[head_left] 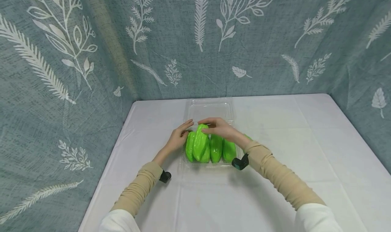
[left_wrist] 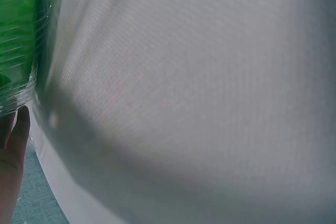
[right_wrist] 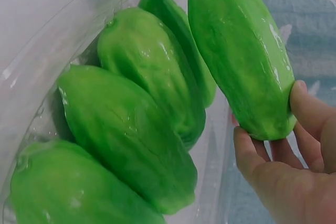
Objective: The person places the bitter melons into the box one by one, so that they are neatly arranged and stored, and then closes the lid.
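My right hand (head_left: 220, 127) pinches one end of a glossy green papaya (right_wrist: 241, 51), fingers and thumb at its tip. This papaya is tilted above the left part of a clear plastic clamshell container (head_left: 207, 164). Several more green papayas (right_wrist: 126, 135) lie side by side inside, one partly hidden under the held one in the head view. At the container's left side is my left hand (head_left: 178, 137), its fingers extended along the wall. In the left wrist view, the left fingers (left_wrist: 20, 135) are right at the ridged plastic edge and hold nothing.
The container's clear lid (head_left: 210, 110) lies folded back behind it on the white-covered table (head_left: 290, 140). Another green object (head_left: 248, 137) shows partly beyond my right forearm, right of the container. A grey-green leaf-patterned curtain (head_left: 183, 31) surrounds the table's back and sides.
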The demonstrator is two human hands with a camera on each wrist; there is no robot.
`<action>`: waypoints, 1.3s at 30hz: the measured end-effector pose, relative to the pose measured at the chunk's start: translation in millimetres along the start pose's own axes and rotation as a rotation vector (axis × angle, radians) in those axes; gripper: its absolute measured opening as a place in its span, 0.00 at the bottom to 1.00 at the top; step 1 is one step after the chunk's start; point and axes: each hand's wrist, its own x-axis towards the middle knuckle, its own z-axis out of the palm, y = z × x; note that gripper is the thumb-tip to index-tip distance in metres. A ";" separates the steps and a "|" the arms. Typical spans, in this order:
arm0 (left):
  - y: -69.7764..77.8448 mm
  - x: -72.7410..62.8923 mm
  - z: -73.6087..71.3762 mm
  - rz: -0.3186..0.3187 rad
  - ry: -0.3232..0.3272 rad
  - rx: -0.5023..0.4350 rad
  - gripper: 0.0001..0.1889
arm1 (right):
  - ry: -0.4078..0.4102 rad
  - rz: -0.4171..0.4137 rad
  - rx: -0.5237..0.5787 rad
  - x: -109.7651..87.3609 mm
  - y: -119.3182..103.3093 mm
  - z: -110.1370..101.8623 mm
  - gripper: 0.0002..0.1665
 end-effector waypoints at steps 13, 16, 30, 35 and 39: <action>-0.5 0.1 -1.0 0.013 -0.016 -0.024 0.24 | -0.020 0.031 0.007 8.1 -4.5 9.7 0.26; 0.0 0.1 -1.1 0.007 -0.016 -0.019 0.24 | -0.030 0.019 0.014 9.2 -5.5 10.9 0.26; -2.1 0.1 -1.5 0.001 -0.016 0.008 0.23 | -0.035 0.036 -0.007 18.2 2.0 20.1 0.26; -1.6 -0.5 -1.3 -0.010 -0.014 0.009 0.23 | -0.046 0.043 -0.012 18.9 3.0 22.1 0.26; -1.2 -0.8 -1.0 -0.003 -0.014 0.019 0.23 | -0.061 0.030 -0.018 18.3 4.1 21.2 0.26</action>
